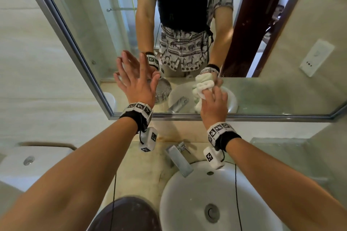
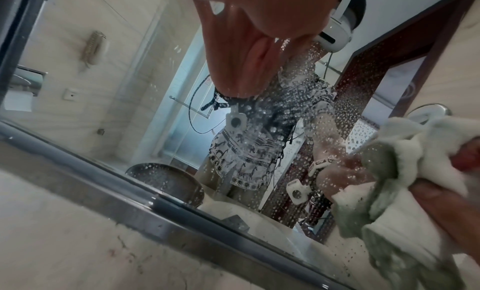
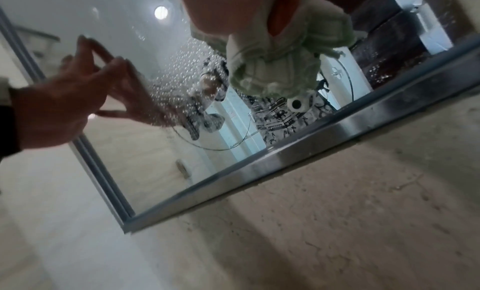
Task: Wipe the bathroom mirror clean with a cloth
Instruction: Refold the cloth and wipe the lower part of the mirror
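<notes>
The metal-framed mirror [image 1: 90, 24] hangs above the sink, its glass speckled with water droplets [image 2: 298, 109]. My left hand [image 1: 133, 77] is open with its fingers spread, the fingertips touching the glass near the lower left corner. My right hand [image 1: 214, 103] grips a bunched white cloth [image 1: 200, 94] and presses it on the glass just above the bottom frame [image 1: 262, 117]. In the right wrist view the cloth [image 3: 272, 64] hangs from my fingers against the glass, with the left hand [image 3: 64, 101] off to the left. The left wrist view shows the cloth [image 2: 415, 171] at its right edge.
Below the mirror sit a white sink [image 1: 187, 202] and a chrome faucet [image 1: 180, 159]. A toilet tank [image 1: 28, 165] stands at the left, a dark round lid [image 1: 127, 214] at the bottom. A glass shelf [image 1: 281, 148] and a wall socket [image 1: 317, 58] are at the right.
</notes>
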Action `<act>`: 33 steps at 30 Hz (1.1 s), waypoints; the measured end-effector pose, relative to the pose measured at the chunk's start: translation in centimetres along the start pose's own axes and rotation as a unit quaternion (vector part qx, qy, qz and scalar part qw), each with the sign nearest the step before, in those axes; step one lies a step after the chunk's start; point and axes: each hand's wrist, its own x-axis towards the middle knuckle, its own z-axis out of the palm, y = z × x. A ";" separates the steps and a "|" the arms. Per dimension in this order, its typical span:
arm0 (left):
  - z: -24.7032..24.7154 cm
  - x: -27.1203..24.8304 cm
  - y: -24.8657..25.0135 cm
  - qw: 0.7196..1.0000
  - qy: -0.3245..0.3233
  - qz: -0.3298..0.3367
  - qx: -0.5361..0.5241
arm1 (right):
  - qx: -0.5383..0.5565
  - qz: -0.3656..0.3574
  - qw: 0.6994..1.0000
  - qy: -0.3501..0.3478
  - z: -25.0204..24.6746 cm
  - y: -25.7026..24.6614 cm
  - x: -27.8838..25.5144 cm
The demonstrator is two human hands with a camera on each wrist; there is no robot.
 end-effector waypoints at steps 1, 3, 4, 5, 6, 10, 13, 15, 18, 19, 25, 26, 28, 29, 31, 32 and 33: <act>0.0 0.0 0.0 1.000 0.002 0.001 0.001 | -0.011 -0.033 0.999 0.001 0.2 -0.1 -0.1; 0.2 0.0 -0.1 1.000 0.006 0.001 0.002 | -0.036 -0.114 0.993 0.006 0.9 0.1 -0.1; 0.2 0.0 -0.1 1.000 0.008 0.002 0.003 | -0.045 -0.159 0.986 0.001 1.3 0.5 -0.2; 0.2 0.0 -0.1 1.000 0.012 0.002 0.003 | -0.053 -0.210 0.976 -0.014 1.7 0.8 -0.3; 0.1 0.0 -0.1 1.000 0.017 0.002 0.003 | -0.059 -0.265 0.962 -0.045 2.2 1.2 -0.4; 0.2 -0.1 -0.2 1.000 0.016 0.006 -0.001 | -0.098 -0.381 0.901 -0.182 3.4 1.9 -1.5; 0.1 -0.2 -0.3 1.000 0.015 0.003 0.003 | -0.108 -0.407 0.878 -0.226 3.2 1.7 -1.6; 0.0 -0.2 -0.1 1.000 0.006 0.008 0.002 | -0.115 -0.425 0.863 -0.247 2.9 1.5 -1.5; -0.5 -0.1 0.0 1.000 -0.003 0.002 -0.005 | -0.129 -0.418 0.860 -0.264 2.5 0.5 -1.2; -0.7 -0.2 0.0 1.000 -0.004 0.003 -0.006 | -0.127 -0.409 0.867 -0.255 2.2 0.2 -1.4; -1.6 -0.8 -3.0 0.999 -0.026 0.036 -0.002 | -0.038 -0.180 0.977 -0.111 -1.0 -0.3 -1.4; -1.6 -1.1 -3.8 0.999 -0.035 0.037 0.005 | -0.019 -0.131 0.987 -0.087 -1.5 -0.3 -1.0; -1.7 -1.3 -5.4 0.996 -0.064 0.046 0.028 | 0.013 -0.067 0.997 -0.039 -2.3 -0.3 0.1; -1.8 -1.3 -6.1 0.994 -0.083 0.055 0.046 | 0.023 -0.049 0.998 -0.012 -2.7 -0.4 0.7; -1.8 -1.3 -7.2 0.987 -0.115 0.078 0.081 | 0.040 -0.013 0.999 0.027 -3.1 -0.6 1.7; -1.8 -1.2 -7.7 0.984 -0.124 0.087 0.094 | 0.042 0.005 0.998 0.040 -3.0 -0.9 2.1; -1.8 -1.1 -7.9 0.982 -0.130 0.092 0.105 | 0.036 0.020 0.998 0.049 -2.8 -1.3 2.4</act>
